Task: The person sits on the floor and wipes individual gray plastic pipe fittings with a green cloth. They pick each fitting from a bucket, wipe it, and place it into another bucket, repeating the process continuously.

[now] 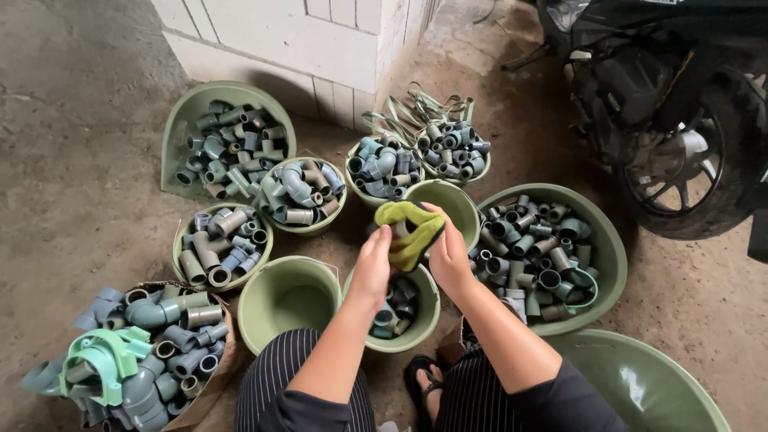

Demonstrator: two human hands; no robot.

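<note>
Striped trousers and a sandalled foot (426,382) sit right under the lens, and up from there both my hands meet over the buckets. Left hand (374,262) and right hand (448,254) are pressed close together, both closed on a yellow-green cloth (410,228). It's bunched and folded over between my fingers, soft and a bit fuzzy, with a darker patch at one edge. Something small may be wrapped inside it, though I can't tell from this angle. To wipe well, I reckon I should keep the cloth snug with one hand and twist with the other, working right above the small bucket (402,308) so anything that slips lands in there.

That small bucket sits just below my hands, partly filled with grey-blue pipe fittings. Beside it on my left stands an empty green bucket (288,300), and just beyond the cloth another green bucket (456,204) shows no fittings. Moving outward, a big basin (602,240) on my right is heaped with elbows and couplings, more filled buckets ring the concrete floor (80,160), and a cardboard box (214,376) at my left knee spills larger grey pieces. A motorbike wheel (696,160) stands off to the right.
</note>
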